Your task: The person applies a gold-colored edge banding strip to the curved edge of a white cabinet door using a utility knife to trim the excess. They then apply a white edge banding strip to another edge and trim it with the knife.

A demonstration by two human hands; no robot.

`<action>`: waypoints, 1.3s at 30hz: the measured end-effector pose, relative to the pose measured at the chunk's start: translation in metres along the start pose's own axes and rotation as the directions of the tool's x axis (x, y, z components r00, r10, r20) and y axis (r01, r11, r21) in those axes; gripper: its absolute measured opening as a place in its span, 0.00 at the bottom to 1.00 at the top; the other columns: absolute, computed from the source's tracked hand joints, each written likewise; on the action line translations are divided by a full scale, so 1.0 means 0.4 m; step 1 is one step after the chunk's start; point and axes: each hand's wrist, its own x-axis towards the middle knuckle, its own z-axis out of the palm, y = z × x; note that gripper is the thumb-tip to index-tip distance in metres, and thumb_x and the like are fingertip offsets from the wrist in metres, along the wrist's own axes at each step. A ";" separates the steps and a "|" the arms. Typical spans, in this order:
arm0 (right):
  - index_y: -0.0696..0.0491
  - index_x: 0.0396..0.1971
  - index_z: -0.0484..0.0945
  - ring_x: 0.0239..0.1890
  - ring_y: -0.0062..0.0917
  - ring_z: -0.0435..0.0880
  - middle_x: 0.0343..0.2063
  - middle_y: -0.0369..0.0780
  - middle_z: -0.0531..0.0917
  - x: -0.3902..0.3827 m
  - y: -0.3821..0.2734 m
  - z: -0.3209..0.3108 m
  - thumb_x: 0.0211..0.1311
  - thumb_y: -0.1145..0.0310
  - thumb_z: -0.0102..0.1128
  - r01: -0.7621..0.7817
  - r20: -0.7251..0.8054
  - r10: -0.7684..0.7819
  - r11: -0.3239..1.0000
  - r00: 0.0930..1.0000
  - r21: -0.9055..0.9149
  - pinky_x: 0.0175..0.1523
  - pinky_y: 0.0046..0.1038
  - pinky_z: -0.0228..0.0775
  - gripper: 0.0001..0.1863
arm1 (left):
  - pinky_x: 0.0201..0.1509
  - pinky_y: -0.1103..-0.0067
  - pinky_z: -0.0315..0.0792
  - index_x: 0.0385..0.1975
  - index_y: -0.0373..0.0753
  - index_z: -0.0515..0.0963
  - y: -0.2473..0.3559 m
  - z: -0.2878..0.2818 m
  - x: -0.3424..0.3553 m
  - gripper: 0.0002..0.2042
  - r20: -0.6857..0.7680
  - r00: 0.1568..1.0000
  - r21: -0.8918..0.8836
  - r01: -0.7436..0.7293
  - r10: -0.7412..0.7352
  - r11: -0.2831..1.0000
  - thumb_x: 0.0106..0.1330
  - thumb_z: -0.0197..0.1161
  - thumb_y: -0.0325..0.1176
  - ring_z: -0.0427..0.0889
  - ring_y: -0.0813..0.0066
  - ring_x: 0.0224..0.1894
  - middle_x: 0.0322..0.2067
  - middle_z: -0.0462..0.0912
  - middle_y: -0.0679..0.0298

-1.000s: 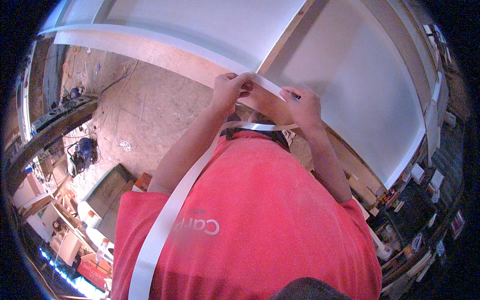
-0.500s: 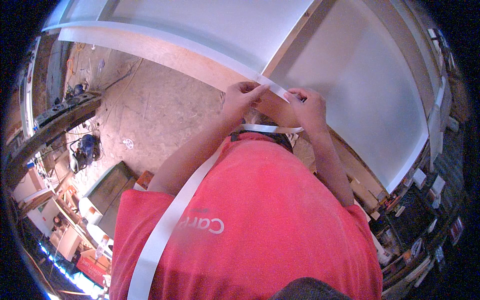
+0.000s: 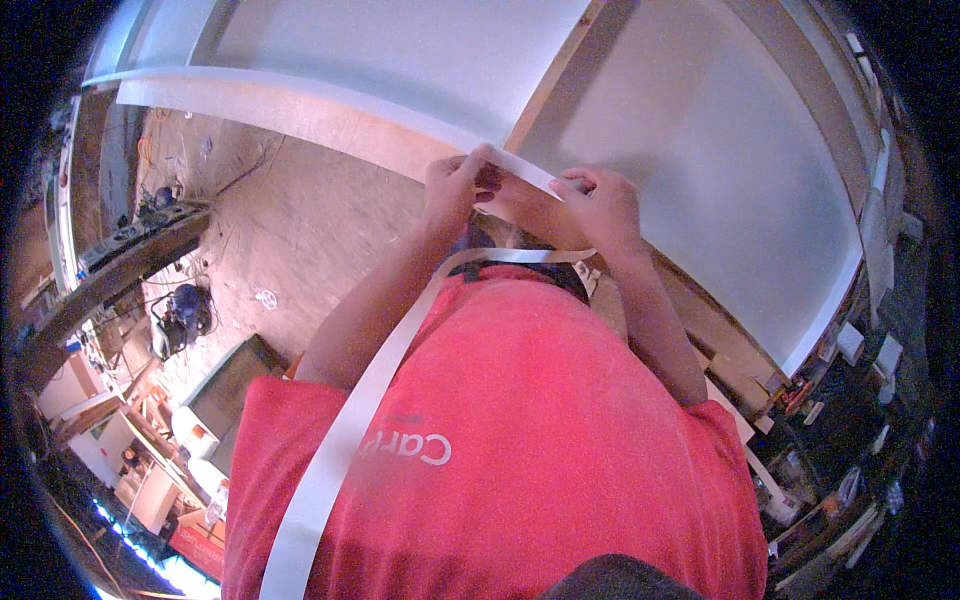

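A long white edging strip (image 3: 345,420) runs up across my red shirt, loops near my waist and reaches the near edge of a large white-faced wooden frame (image 3: 350,130). My left hand (image 3: 457,195) is closed at that edge, thumb and fingers pinching the strip end from the left. A short stretch of strip lies along the edge between my hands. Close by on the right, my right hand (image 3: 605,208) is closed too, its thumb and bent forefinger gripping the strip. Some fingertips are hidden behind the edge and the strip.
A wooden divider (image 3: 550,80) splits the frame's pale panels. On the dusty floor (image 3: 320,200) at left lie cords and a dark power tool (image 3: 185,310). A beam (image 3: 110,265) and wood offcuts stand at far left. Tools and scraps crowd a dark surface (image 3: 830,440) at right.
My left hand has slid a little left along the edge, its fingers now more curled over it. My right hand has shifted slightly left, still on the strip. The view has tilted slightly.
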 end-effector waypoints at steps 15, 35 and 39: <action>0.54 0.41 0.88 0.27 0.29 0.86 0.26 0.41 0.87 -0.073 0.053 -0.069 0.59 0.54 0.73 0.046 -0.067 -0.040 0.995 0.997 0.094 0.38 0.33 0.78 0.19 | 0.43 0.71 0.81 0.38 0.37 0.84 -0.019 0.061 -0.024 0.20 -0.029 0.995 0.266 0.096 -0.092 0.959 0.68 0.69 0.51 0.87 0.68 0.37 0.36 0.88 0.60; 0.51 0.43 0.91 0.32 0.22 0.84 0.30 0.40 0.90 -0.181 0.301 -0.187 0.61 0.62 0.72 -0.077 0.027 0.074 0.987 0.997 0.140 0.43 0.27 0.76 0.13 | 0.40 0.72 0.80 0.39 0.36 0.82 -0.014 0.056 -0.015 0.20 0.014 0.994 0.185 0.108 -0.113 0.977 0.67 0.70 0.51 0.87 0.70 0.36 0.35 0.87 0.61; 0.52 0.44 0.90 0.37 0.25 0.88 0.34 0.43 0.91 -0.181 0.306 -0.182 0.62 0.61 0.71 -0.082 0.039 0.079 0.994 0.996 0.070 0.47 0.29 0.78 0.14 | 0.44 0.69 0.81 0.41 0.38 0.82 -0.016 0.051 -0.011 0.21 0.014 0.992 0.224 0.118 -0.124 0.968 0.68 0.68 0.53 0.87 0.69 0.38 0.37 0.87 0.62</action>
